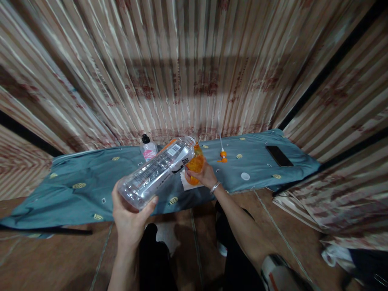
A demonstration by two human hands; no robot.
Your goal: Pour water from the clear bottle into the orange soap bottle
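Left hand (129, 220): I am holding the large clear bottle with its fingers curled around the base end, thumb on the near side.
Right hand (206, 174): I am wrapping its fingers around the orange bottle, low on its body; a bracelet (215, 187) is circling the wrist.
Clear bottle (154, 173): It is tilting above the counter (100, 169), its mouth pointing far and right, right by the orange bottle's neck; I am not managing to tell whether they are touching.
Orange bottle (196, 161): It is standing roughly upright at the counter's middle, over a white paper (187, 185).
Pump head (223, 155): It is lying right of the orange bottle, its tube pointing far.
Round white disc (245, 176): It is lying nearer and further right.
Phone (279, 156): It is resting toward the right end.
Black-capped bottle (148, 149): It is standing on the far side, behind the clear bottle.
Curtain (194, 68): It is hanging along the far side.
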